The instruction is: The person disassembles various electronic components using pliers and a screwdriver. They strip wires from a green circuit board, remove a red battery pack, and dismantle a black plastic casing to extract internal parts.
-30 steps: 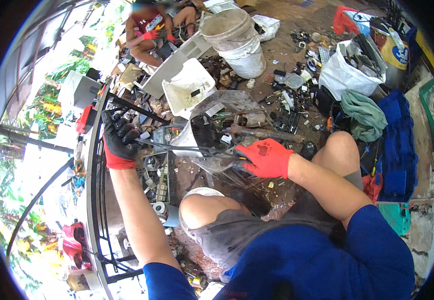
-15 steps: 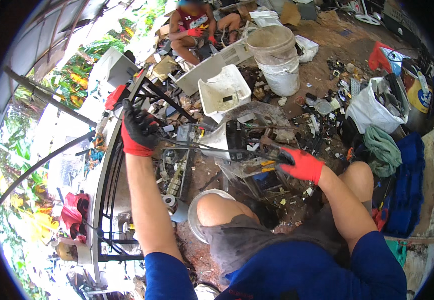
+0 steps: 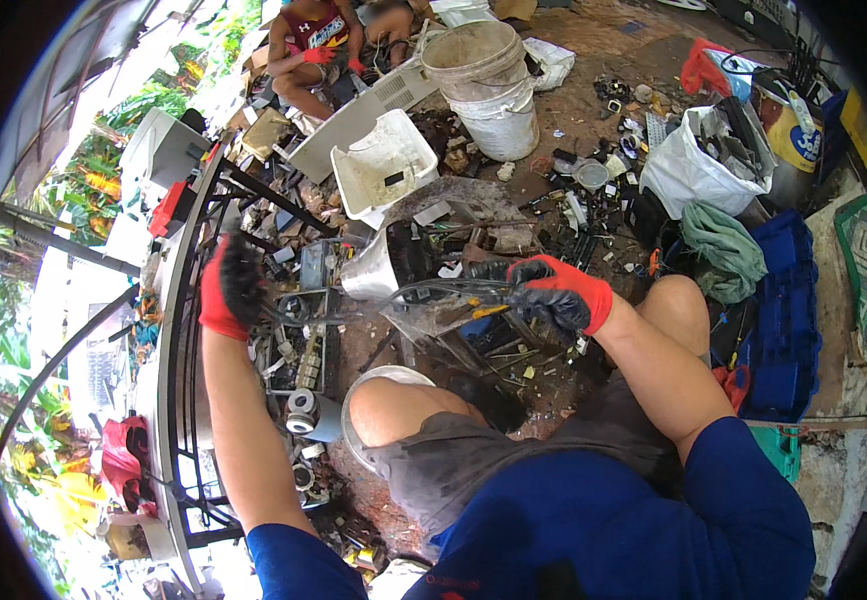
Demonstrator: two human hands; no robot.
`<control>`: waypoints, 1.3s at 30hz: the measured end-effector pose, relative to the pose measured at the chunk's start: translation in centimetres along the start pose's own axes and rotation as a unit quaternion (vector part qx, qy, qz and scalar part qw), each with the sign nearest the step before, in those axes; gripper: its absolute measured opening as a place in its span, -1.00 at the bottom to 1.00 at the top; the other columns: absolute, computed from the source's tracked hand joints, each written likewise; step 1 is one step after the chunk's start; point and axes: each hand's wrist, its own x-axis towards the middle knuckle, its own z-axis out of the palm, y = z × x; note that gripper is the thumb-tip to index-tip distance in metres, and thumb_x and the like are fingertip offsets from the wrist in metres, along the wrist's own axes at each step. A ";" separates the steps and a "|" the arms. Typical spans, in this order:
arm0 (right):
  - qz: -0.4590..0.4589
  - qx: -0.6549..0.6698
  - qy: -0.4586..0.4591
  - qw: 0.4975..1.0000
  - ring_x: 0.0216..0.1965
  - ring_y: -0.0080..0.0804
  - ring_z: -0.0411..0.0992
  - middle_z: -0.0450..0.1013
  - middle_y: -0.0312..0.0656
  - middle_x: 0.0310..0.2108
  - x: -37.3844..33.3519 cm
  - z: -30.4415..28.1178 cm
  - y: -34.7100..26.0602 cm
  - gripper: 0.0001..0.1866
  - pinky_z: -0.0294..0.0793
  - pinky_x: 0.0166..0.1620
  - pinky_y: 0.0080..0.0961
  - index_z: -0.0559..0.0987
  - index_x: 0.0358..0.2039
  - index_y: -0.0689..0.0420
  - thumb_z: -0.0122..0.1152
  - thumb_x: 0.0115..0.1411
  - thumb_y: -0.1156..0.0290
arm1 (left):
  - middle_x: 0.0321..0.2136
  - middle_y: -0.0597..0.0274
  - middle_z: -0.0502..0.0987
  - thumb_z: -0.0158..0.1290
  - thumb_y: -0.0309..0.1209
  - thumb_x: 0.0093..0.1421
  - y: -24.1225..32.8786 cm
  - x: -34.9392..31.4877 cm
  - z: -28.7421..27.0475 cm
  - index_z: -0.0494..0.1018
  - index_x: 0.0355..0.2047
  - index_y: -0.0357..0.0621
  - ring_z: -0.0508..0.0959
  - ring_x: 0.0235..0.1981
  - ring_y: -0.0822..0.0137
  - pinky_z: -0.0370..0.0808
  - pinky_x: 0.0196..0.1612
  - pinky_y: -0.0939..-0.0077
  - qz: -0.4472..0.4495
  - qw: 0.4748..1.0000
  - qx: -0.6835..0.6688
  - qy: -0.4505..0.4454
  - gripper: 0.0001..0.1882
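Both my hands wear red gloves with black palms and fingers. My right hand (image 3: 561,293) is closed around a thin black cable (image 3: 404,297), in front of my knees. Its strands stretch leftward in a loose, sagging loop to my left hand (image 3: 231,288). That hand is raised beside the table edge and partly smeared by motion; its fingers look curled around the cable's other end. Below the cable lie a small bench-like frame (image 3: 454,345) and yellow-handled tools (image 3: 489,311).
A white plastic bin (image 3: 386,170), stacked buckets (image 3: 489,95) and a white sack of scrap (image 3: 704,165) stand ahead. At left is a black-framed table (image 3: 169,350); at right, a blue case (image 3: 782,310). Another person (image 3: 319,50) sits at the far left amid scattered scrap.
The view has turned, so the surroundings sit farther left and higher. The cable, earlier stretched nearly straight, now hangs in looser, separated strands between my hands.
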 end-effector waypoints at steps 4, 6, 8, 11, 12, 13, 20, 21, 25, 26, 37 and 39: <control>-0.118 0.232 0.061 0.964 0.00 -0.36 0.46 0.46 -0.08 0.05 1.0 4.2 -0.9 -0.55 0.41 0.11 -0.47 0.45 0.10 0.29 0.16 0.24 0.34 | -0.55 0.51 0.43 0.06 -0.18 0.31 -5.1 -0.6 1.0 0.54 -0.13 -0.08 0.34 -0.64 0.60 0.25 -0.60 0.63 -0.027 0.966 0.199 -0.162 -0.72; -0.140 0.197 0.045 0.969 0.10 -0.27 0.41 0.39 -0.02 0.13 1.6 2.8 0.3 -0.54 0.37 0.19 -0.39 0.38 0.16 0.33 0.07 0.28 0.42 | -0.65 0.52 0.37 0.13 -0.12 0.24 -8.5 -2.0 3.4 0.55 -0.33 -0.06 0.27 -0.72 0.58 0.13 -0.66 0.61 0.019 0.948 0.257 -0.188 -0.73; -0.161 0.120 0.045 0.979 0.17 -0.26 0.36 0.37 0.01 0.16 1.4 1.2 1.0 -0.54 0.28 0.25 -0.34 0.33 0.19 0.37 -0.02 0.33 0.42 | -0.52 0.45 0.50 0.14 -0.32 0.26 -10.2 -3.8 6.8 0.55 -0.12 -0.14 0.40 -0.58 0.59 0.30 -0.54 0.58 -0.028 0.925 0.302 -0.228 -0.76; -0.189 -0.125 0.024 0.974 0.19 -0.28 0.34 0.35 0.02 0.19 1.0 2.1 -0.2 -0.53 0.28 0.26 -0.31 0.32 0.20 0.38 -0.03 0.33 0.45 | -0.08 0.19 0.57 0.14 -0.50 0.21 -12.6 -6.2 8.7 0.46 0.05 -0.25 0.53 -0.15 0.44 0.48 -0.05 0.50 0.072 0.917 0.222 -0.325 -0.62; -0.200 -0.260 0.031 0.944 0.18 -0.29 0.35 0.35 0.01 0.19 0.7 2.5 -1.1 -0.53 0.31 0.24 -0.33 0.33 0.20 0.37 0.01 0.31 0.48 | -0.04 0.25 0.55 0.16 -0.43 0.21 -12.8 -6.7 9.5 0.48 0.04 -0.25 0.50 -0.07 0.45 0.39 0.08 0.47 0.020 0.921 0.199 -0.335 -0.61; -0.234 -0.287 0.074 0.926 0.10 -0.35 0.42 0.45 -0.08 0.08 0.6 2.6 -1.0 -0.57 0.38 0.19 -0.38 0.43 0.13 0.28 0.12 0.23 0.58 | -0.05 0.25 0.56 0.16 -0.47 0.20 -13.5 -6.9 10.3 0.47 0.05 -0.26 0.51 -0.08 0.45 0.40 0.07 0.48 0.039 0.915 0.199 -0.348 -0.61; -0.228 -0.105 0.058 0.966 0.07 -0.37 0.43 0.44 -0.07 0.07 -0.1 1.9 -0.6 -0.60 0.39 0.20 -0.40 0.41 0.14 0.31 0.01 0.31 0.51 | -0.19 0.28 0.61 0.21 -0.51 0.13 -16.6 -6.7 12.8 0.47 0.04 -0.24 0.54 -0.23 0.51 0.49 -0.15 0.55 0.129 0.917 0.248 -0.283 -0.57; -0.222 -0.088 0.059 0.969 0.07 -0.38 0.43 0.45 -0.08 0.06 -0.2 2.0 -0.7 -0.61 0.39 0.19 -0.40 0.41 0.14 0.31 0.00 0.32 0.47 | -0.23 0.28 0.62 0.21 -0.49 0.14 -16.5 -6.9 12.9 0.47 0.03 -0.23 0.54 -0.26 0.51 0.49 -0.19 0.56 0.091 0.926 0.240 -0.277 -0.58; -0.146 0.148 0.031 0.978 0.03 -0.41 0.45 0.48 -0.13 0.00 0.2 2.1 -0.1 -0.61 0.42 0.14 -0.45 0.46 0.10 0.25 0.04 0.32 0.34 | -0.17 0.23 0.61 0.20 -0.49 0.16 -17.2 -6.3 12.5 0.46 0.04 -0.24 0.53 -0.24 0.50 0.48 -0.15 0.56 0.139 0.910 0.280 -0.273 -0.59; -0.172 0.041 0.049 0.983 0.02 -0.42 0.45 0.49 -0.14 -0.01 0.2 1.9 0.0 -0.61 0.43 0.12 -0.45 0.47 0.09 0.25 0.04 0.32 0.34 | -0.16 0.22 0.60 0.19 -0.49 0.16 -17.3 -6.1 12.4 0.46 0.04 -0.25 0.53 -0.22 0.50 0.48 -0.13 0.56 0.153 0.902 0.288 -0.282 -0.59; -0.108 0.358 0.003 0.927 0.08 -0.15 0.43 0.47 0.01 0.04 1.4 0.3 -0.5 -0.44 0.38 0.16 -0.18 0.45 0.09 0.31 -0.24 0.41 0.06 | -0.22 0.37 0.56 0.05 -0.40 0.31 -17.8 -4.9 11.5 0.47 0.04 -0.18 0.46 -0.26 0.55 0.41 -0.19 0.61 0.090 0.936 0.191 -0.281 -0.70; -0.142 0.358 0.039 0.922 0.13 -0.07 0.39 0.44 0.08 0.05 0.7 0.7 -1.6 -0.37 0.32 0.21 -0.07 0.44 0.06 0.37 -0.27 0.42 0.01 | -0.24 0.39 0.56 0.00 -0.37 0.35 -18.0 -4.6 11.1 0.50 0.00 -0.19 0.45 -0.31 0.57 0.41 -0.24 0.63 0.057 0.934 0.249 -0.250 -0.72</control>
